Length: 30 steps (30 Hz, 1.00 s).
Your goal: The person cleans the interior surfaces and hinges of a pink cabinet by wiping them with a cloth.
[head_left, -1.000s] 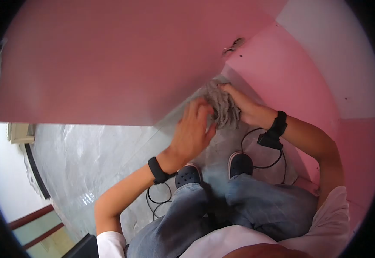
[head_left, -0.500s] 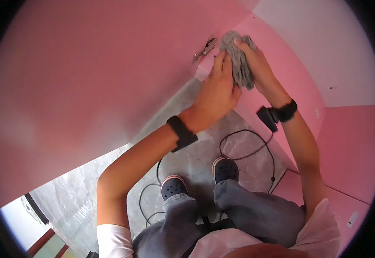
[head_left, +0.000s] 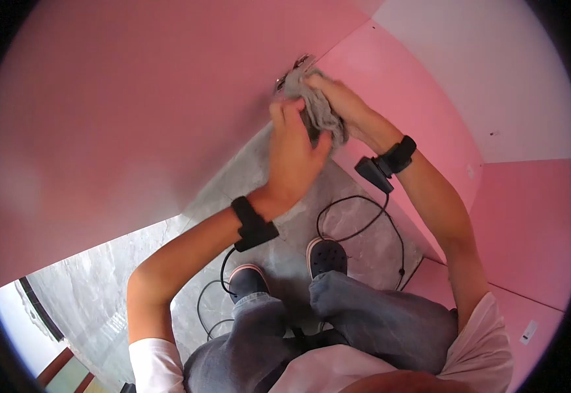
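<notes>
A crumpled grey cloth (head_left: 321,111) is up near the hinge side of a large pink panel (head_left: 134,118). My right hand (head_left: 347,108) grips it from the right, thumb on top. My left hand (head_left: 293,147) is at the cloth's left side, palm toward it, with fingers bent and apart; whether the fingertips touch it is unclear. Just behind the cloth's top end is a metal hinge (head_left: 304,62), partly covered.
A pink inner wall (head_left: 390,85) curves along the right. Grey marble-look floor (head_left: 233,190) lies below, with my two dark clogs (head_left: 328,257) on it. Black cables (head_left: 364,230) run from the wrist bands and loop over the floor.
From low near the floor, both hands and the cloth rose to hinge height, then shifted left toward the hinge. My left hand has parted somewhat from the cloth in the last half second.
</notes>
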### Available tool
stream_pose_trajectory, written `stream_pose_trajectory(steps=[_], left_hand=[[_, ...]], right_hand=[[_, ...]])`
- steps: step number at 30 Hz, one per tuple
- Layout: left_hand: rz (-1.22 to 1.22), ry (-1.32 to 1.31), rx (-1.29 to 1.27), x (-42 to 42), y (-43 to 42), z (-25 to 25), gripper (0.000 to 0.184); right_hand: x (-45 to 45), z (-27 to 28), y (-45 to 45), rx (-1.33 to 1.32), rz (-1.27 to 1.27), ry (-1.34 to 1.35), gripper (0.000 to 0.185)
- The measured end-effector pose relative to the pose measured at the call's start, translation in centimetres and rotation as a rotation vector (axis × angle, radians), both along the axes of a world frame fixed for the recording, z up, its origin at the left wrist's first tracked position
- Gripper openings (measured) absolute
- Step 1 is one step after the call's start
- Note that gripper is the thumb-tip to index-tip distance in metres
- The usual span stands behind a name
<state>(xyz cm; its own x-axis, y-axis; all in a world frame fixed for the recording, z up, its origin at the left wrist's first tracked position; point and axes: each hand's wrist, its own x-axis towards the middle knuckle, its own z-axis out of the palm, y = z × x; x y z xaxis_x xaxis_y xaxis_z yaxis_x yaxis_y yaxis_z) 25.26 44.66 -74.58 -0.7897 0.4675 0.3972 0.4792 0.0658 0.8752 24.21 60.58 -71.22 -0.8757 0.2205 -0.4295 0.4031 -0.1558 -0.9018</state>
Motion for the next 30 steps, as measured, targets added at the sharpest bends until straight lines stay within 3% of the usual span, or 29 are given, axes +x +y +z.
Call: stream_pose_trajectory(steps=[3, 6, 8, 11, 15, 17, 20, 23, 25, 27, 30], left_hand=[[-0.028, -0.092, -0.102, 1.7, -0.3, 0.8, 0.062], [-0.166, 0.036, -0.124, 1.4, 0.7, 0.8, 0.068], [-0.136, 0.123, -0.074, -0.2, 2.5, 0.9, 0.073], [0.017, 0.146, -0.144, -1.8, 2.9, 1.7, 0.07], [0.026, 0.084, -0.188, -1.3, 1.3, 1.8, 0.067], [0.084, 0.138, -0.191, -0.5, 0.2, 1.4, 0.065], [0.018, -0.052, -0.209, 0.5, -1.1, 2.0, 0.066], [0.012, -0.026, -0.213, 2.5, -2.7, 0.9, 0.064], [-0.013, -0.012, -0.24, 3.2, -3.5, 0.4, 0.064], [-0.036, -0.004, -0.271, 3.6, -4.0, 0.3, 0.064], [0.051, 0.188, -0.253, 1.7, -2.8, 1.2, 0.066]], right_hand=[[2.3, -0.3, -0.1, -0.146, -0.112, -0.007, 0.04], [2.1, -0.4, 2.0, -0.123, -0.162, 0.026, 0.041], [0.9, 0.7, 2.2, -0.095, -0.232, 0.161, 0.041], [-2.4, -1.0, 2.1, -0.145, -0.284, 0.217, 0.039], [-2.0, -0.9, -0.8, -0.05, -0.306, 0.17, 0.036], [-1.3, -1.3, -2.5, -0.142, -0.366, 0.248, 0.034], [0.0, -2.1, -2.4, -0.178, -0.21, 0.134, 0.034], [1.8, -5.4, -3.8, -0.356, -0.221, 0.117, 0.035], [2.7, -4.7, -4.6, -0.33, -0.221, 0.021, 0.036], [2.4, -5.3, -4.4, -0.404, -0.211, 0.122, 0.036], [-0.6, -5.2, -2.9, -0.464, -0.134, 0.095, 0.039]])
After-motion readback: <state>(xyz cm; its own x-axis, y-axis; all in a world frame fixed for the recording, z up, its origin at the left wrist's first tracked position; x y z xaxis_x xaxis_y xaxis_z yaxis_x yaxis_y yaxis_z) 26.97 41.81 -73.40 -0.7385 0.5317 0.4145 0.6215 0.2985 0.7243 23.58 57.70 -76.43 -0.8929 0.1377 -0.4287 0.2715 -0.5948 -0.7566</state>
